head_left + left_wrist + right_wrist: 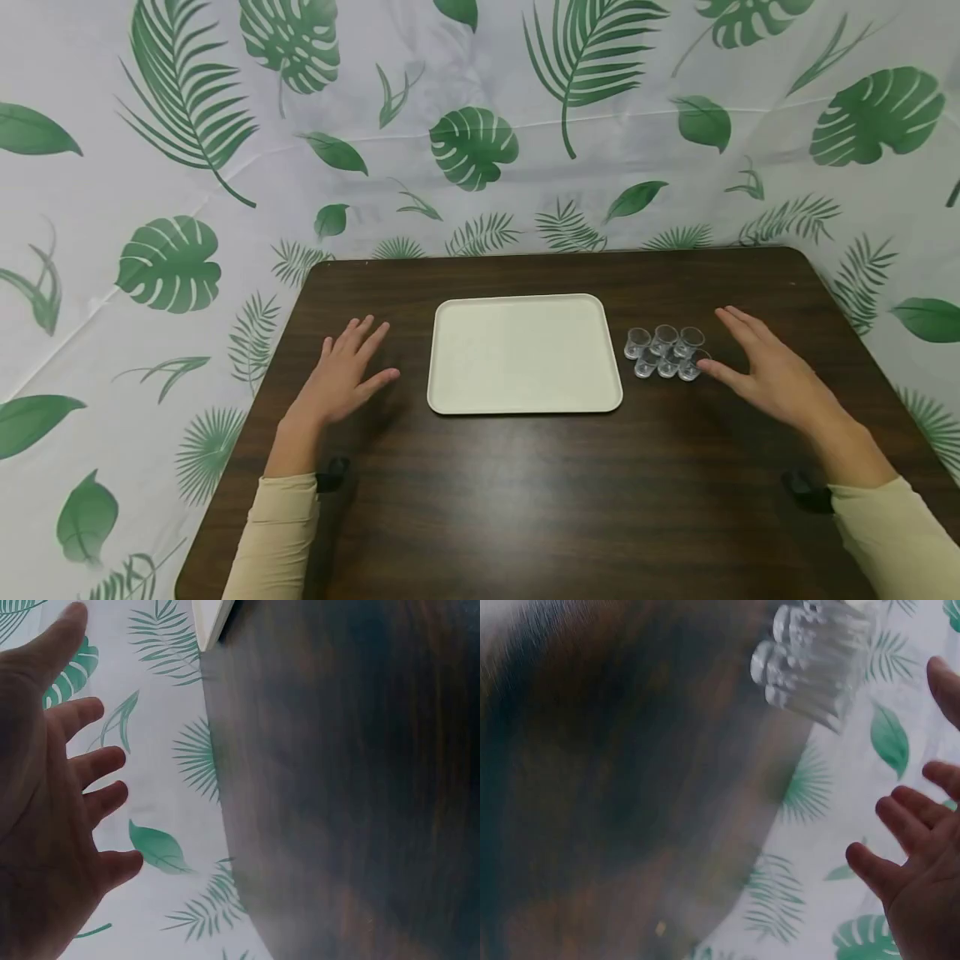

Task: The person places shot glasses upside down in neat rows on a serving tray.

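Observation:
A cream rectangular tray (525,354) lies bare in the middle of the dark table. Just right of it, several small clear shot glasses (666,340) stand grouped close together; in the right wrist view these glasses (810,664) show near the top. My right hand (780,375) hovers beside the group, fingers spread, its thumb overlapping the nearest glass in the head view. On the tray's left side, my left hand (341,379) is held over the table with fingers extended and nothing in it. The left wrist view shows that hand (52,787) with its palm and fingers apart.
The dark wood table (495,500) has rounded corners and reaches back to a white cloth (390,200) printed with green leaves. This cloth hangs behind the table and at both sides. A black wrist band (333,473) sits at the left sleeve's cuff.

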`<state>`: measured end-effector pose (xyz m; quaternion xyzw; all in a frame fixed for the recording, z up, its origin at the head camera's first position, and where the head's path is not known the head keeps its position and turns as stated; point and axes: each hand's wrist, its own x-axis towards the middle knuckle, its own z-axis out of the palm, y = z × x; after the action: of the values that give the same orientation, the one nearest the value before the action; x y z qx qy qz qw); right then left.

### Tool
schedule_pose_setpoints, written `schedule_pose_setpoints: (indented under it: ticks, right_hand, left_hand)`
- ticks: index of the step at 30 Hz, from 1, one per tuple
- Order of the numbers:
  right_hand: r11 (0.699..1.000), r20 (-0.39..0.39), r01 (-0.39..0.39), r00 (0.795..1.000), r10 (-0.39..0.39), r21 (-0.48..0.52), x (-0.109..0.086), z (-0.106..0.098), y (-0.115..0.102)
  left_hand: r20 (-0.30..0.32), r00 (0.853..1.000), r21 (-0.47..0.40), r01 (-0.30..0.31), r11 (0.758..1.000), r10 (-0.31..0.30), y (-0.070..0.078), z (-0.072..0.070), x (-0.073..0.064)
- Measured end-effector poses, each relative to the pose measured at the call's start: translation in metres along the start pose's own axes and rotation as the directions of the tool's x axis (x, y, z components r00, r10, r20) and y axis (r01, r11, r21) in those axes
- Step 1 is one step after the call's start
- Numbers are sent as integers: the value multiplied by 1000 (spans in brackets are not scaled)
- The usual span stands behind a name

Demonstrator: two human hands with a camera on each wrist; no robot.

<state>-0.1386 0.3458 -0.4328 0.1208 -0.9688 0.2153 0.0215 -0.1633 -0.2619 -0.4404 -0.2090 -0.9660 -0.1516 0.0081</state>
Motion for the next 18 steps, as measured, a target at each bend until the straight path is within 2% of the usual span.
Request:
schedule_pose_setpoints:
  ticks: [5,10,15,18]
  right_hand:
    - [995,-21,-100,995,100,16,-3,14,2]
    - [980,-48,-198,979,199,28,-8,28,6]
    - [958,-56,-268,960,275,104,-11,38,9]
    - [946,-54,-278,955,290,166,-8,43,10]
  left_hand:
    - [61,998,-37,17,999,-14,1,12,-1]
    - [112,994,-72,17,997,-9,3,27,1]
    - [152,988,-137,1,991,20,8,39,5]
    - [163,986,-160,-1,987,28,11,44,8]
